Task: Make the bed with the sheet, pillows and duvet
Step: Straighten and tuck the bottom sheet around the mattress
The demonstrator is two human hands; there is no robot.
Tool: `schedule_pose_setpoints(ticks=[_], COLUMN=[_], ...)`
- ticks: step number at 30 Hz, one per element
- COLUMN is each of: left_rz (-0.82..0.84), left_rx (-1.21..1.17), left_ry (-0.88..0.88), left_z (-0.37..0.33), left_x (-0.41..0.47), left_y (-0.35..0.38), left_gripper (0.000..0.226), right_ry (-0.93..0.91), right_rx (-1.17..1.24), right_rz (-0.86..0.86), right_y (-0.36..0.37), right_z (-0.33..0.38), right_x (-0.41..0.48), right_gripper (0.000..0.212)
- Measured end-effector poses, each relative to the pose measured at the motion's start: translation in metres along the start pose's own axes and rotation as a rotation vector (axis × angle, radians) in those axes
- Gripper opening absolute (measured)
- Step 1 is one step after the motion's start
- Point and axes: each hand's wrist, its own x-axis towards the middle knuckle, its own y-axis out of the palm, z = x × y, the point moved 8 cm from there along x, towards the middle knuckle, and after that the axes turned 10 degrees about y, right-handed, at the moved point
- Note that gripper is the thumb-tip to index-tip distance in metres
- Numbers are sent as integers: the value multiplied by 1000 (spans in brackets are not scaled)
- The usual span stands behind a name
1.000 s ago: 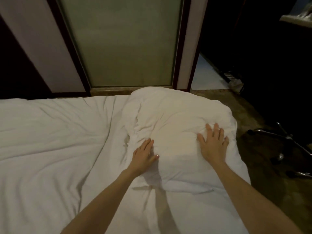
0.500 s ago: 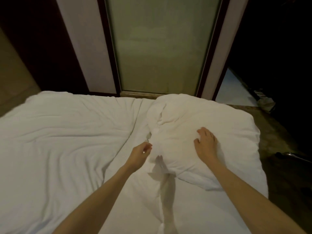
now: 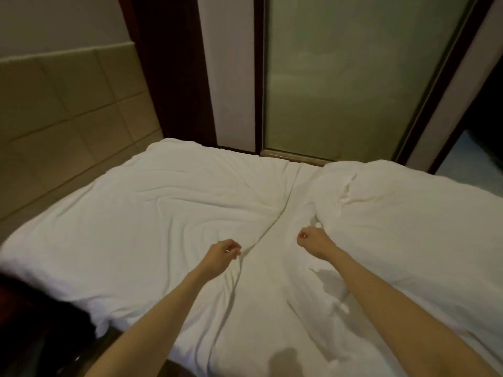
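Across almost the whole width of the view, a white duvet (image 3: 168, 213) is lying over the bed and is covering it from the near edge to the far edge. Long soft creases are running over the duvet, and one deep crease is going from the far middle down toward the near middle. On the right side the bedding is rising into a puffy mound (image 3: 408, 213); I cannot tell if a pillow is lying under it.

Behind the bed, a frosted glass panel (image 3: 348, 77) in a dark frame is standing at the far right. A beige panelled wall (image 3: 68, 104) is standing at the far left. At the near left corner a dark blurred shape (image 3: 40, 322) is showing beside the bed, too unclear to name.

Two bare forearms are reaching from the near edge over the middle of the bed, and the hands are staying apart from each other. The left hand (image 3: 221, 255) is curling its fingers, and it is pinching the duvet where small creases are meeting at its fingertips. The right hand (image 3: 313, 239) is curling into a loose fist just beside the left foot of the mound; I cannot tell if it is gripping any cloth.
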Motion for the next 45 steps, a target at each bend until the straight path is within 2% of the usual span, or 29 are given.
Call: schedule_pose_setpoints(ticks=[5,12,16,21,24,37,41,45], left_rz=[25,19,-31,-85,-120,-267,-302,-247], left_rx=[-10,-37,-69,-118,-163,-141,-145,-137], left_ry=[-57,-148,-239,-314,-365,-499,-535,-551], left_z=[68,158,203,242,261,354,377,407], left_x=[-37,-89,-110,-121,-122,-66,-55,-44], left_y=[-51,-116,-140,-157,-167,-268,-289,-301], left_gripper=[10,14,16,16,17,15,15,14], right_ry=[-26,-47,-43,-51,-56,-133,-67,28], right_rx=[-68,-104,-99,-117,-128,-18,32,65], right_rz=[92,155,187,235,251,369,394,405], right_y=[71,161,193,217,235,316,334,352], right_z=[59,133,164,198,219,346,356,355], right_x=[-8,-22,-24,-9,8,99,115,126], right_gripper=[23,14,20,14,20,22,20,13])
